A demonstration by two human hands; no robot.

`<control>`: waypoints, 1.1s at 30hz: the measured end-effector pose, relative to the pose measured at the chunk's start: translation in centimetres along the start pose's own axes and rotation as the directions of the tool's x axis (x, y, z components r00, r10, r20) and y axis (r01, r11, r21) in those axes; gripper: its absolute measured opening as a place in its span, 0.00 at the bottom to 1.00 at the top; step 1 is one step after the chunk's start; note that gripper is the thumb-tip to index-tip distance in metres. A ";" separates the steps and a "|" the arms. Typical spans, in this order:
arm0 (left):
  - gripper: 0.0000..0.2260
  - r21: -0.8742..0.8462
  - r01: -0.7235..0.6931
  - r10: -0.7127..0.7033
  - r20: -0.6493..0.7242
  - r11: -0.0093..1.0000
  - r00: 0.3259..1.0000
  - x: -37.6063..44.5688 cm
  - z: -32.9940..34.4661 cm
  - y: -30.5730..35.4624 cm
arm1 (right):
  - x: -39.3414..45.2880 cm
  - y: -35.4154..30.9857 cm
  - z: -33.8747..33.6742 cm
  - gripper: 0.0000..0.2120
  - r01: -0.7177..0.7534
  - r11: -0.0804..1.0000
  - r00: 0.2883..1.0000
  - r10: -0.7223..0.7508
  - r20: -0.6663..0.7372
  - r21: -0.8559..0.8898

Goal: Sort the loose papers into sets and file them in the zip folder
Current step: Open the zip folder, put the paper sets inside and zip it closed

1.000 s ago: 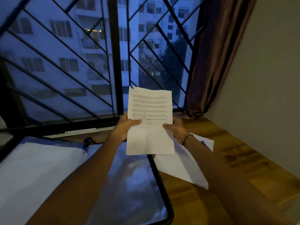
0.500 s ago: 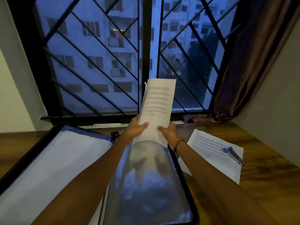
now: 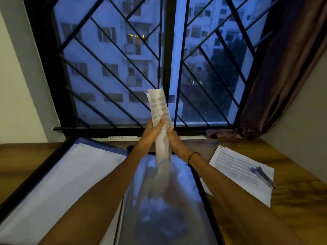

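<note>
A set of printed papers (image 3: 160,110) stands nearly edge-on and upright in front of the window. My left hand (image 3: 152,129) grips its left side and my right hand (image 3: 172,137) grips its right side, thumbs on the facing sheet. The lower end of the set passes behind the clear plastic sleeve (image 3: 164,200) of the open zip folder (image 3: 53,167), which lies flat on the wooden desk with a black zip border. White sheets fill the folder's left half.
Another stack of printed papers (image 3: 235,172) lies on the desk (image 3: 297,191) to the right, with two pens (image 3: 263,175) on it. A barred window (image 3: 141,59) and a brown curtain (image 3: 283,76) stand behind; a wall closes the right side.
The paper set has turned from facing me to nearly edge-on, and both hands have closed in around it. Its lower end has gone down behind the folder's clear sleeve. My view has shifted left.
</note>
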State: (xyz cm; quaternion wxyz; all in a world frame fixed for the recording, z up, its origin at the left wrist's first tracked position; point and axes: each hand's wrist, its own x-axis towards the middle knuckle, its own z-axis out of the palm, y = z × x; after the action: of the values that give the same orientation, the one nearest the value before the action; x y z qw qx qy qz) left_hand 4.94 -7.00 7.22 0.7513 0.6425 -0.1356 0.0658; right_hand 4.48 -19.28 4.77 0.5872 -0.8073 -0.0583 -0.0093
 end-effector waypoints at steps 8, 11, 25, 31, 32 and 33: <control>0.28 0.130 0.050 -0.059 0.067 0.990 0.996 -0.4 -0.9 -0.7 | -1.3 -0.7 1.7 0.45 0.048 0.936 0.999 -0.046 0.015 -0.349; 0.20 0.105 0.076 -0.067 -0.084 0.992 0.994 0.2 -2.2 -1.0 | -0.2 1.1 1.0 0.40 0.193 0.950 0.981 -0.178 0.082 -0.243; 0.23 0.241 0.015 -0.012 -0.013 0.970 1.000 -0.7 -3.6 -2.5 | -0.1 0.9 0.3 0.20 0.180 0.981 0.977 -0.186 0.103 0.066; 0.17 0.327 -0.063 0.121 -0.160 0.943 0.980 0.5 -4.1 -2.0 | -0.4 -0.7 -0.1 0.20 0.072 0.987 0.988 -0.090 0.126 0.141; 0.18 0.337 -0.055 0.120 -0.176 0.940 0.977 0.7 -4.1 -2.0 | -0.2 -0.7 -0.2 0.18 0.070 0.986 0.989 -0.089 0.119 0.150; 0.18 0.339 -0.044 0.107 -0.171 0.940 0.979 0.7 -4.1 -1.7 | -0.1 -0.7 -0.2 0.16 0.078 0.984 0.989 -0.097 0.113 0.160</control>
State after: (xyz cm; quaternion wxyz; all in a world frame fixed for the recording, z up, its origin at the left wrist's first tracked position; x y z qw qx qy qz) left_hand 6.52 -3.35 5.25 0.6379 0.7457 -0.0762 0.1766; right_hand 4.31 -19.28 5.48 0.6428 -0.7548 -0.1295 0.0183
